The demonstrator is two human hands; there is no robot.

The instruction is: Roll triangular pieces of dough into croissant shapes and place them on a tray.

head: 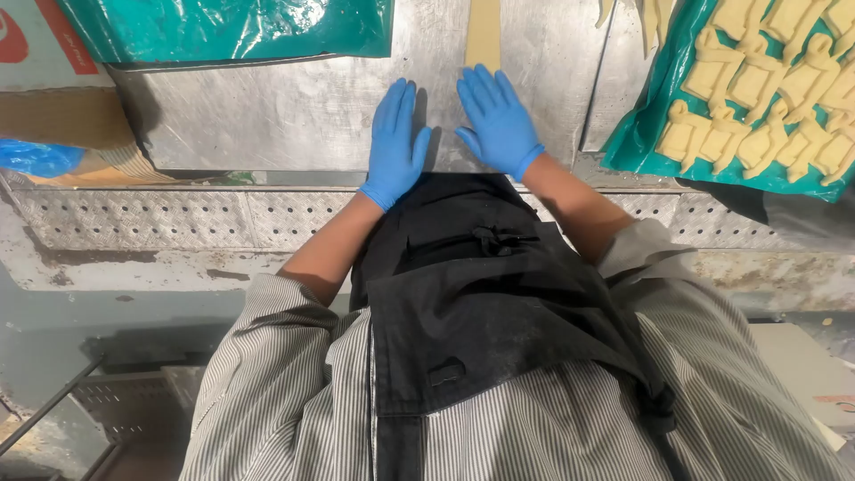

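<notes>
Head view: looks straight down over the person's chest to a metal worktop (267,116) at the far side of the picture.
Left hand: the left hand (394,142), in a blue glove, lies flat and palm down on the steel, fingers stretched out and close together, holding nothing.
Right hand: the right hand (495,120), also in a blue glove, lies flat just beside it, fingers slightly spread, holding nothing; the two hands are near each other but apart.
Dough strip: a pale strip of dough (484,34) lies on the worktop and runs away from the person, its near end just beyond the right hand's fingertips; whether they touch it I cannot tell.
Right of the hands: a green plastic sheet (641,142) carries rows of pale shaped dough pieces (757,89), well apart from the right hand.
Far left: another green plastic sheet (223,27) lies at the far edge, and beside it a cardboard box (44,98) with a bit of blue plastic (36,158) below it.
Near side: the worktop's front edge is a ribbed metal panel (178,218), worn and stained.
Clothing: a black apron (481,303) over a grey striped shirt (285,401) with the sleeves pushed up, both forearms bare.
</notes>
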